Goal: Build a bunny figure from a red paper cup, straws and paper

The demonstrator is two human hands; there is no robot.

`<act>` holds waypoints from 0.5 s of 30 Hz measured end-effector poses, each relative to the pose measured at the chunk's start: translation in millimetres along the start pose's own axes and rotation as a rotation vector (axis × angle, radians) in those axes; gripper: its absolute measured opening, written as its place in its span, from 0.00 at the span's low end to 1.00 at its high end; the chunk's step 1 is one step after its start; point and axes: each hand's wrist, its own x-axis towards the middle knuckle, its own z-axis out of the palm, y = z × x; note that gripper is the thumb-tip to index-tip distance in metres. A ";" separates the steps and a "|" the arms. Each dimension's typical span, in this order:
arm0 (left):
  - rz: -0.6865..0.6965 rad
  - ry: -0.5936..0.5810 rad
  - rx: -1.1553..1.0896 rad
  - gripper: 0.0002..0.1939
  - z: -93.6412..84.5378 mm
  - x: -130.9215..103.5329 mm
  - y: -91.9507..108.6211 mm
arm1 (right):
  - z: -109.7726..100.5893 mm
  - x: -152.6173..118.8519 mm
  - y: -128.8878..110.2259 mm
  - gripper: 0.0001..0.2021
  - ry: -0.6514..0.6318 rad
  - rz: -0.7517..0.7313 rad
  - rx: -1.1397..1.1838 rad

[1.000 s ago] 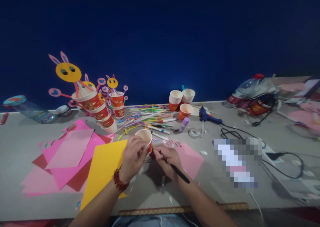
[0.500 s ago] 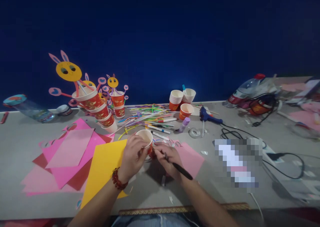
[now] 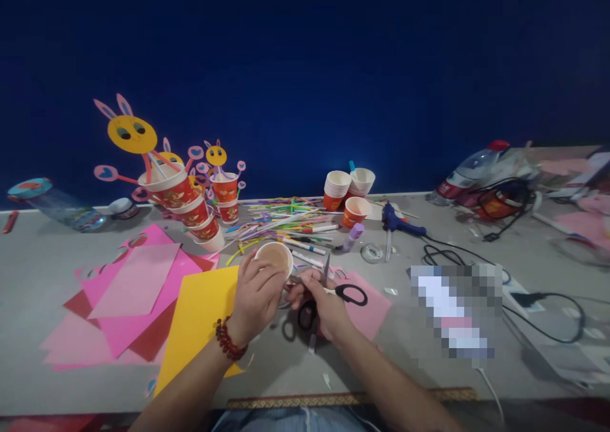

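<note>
Left hand (image 3: 255, 298) wrapped around small red paper cup (image 3: 274, 258) with white inside, held just above grey table (image 3: 47, 273). Right hand (image 3: 324, 302) grips black-handled scissors (image 3: 333, 289), blade apparently near cup base. Yellow paper sheet (image 3: 200, 317) under left wrist; pink sheet (image 3: 365, 305) beside right.

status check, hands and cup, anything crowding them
Left hand grips paper cup. Right hand holds black-handled scissors beside it. Yellow sheet under left wrist, markers just behind.
</note>
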 end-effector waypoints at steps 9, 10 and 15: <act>-0.211 -0.049 -0.315 0.04 6.1 0.5 -1.8 | -13.2 0.2 -25.1 0.10 -0.145 -0.431 -0.759; -0.205 -0.047 -0.308 0.04 6.4 0.0 -1.6 | -12.9 -0.3 -24.9 0.10 -0.143 -0.411 -0.735; -0.069 -0.088 -0.086 0.08 4.1 -1.9 0.2 | -5.2 -4.1 -10.4 0.15 -0.058 -0.198 -0.414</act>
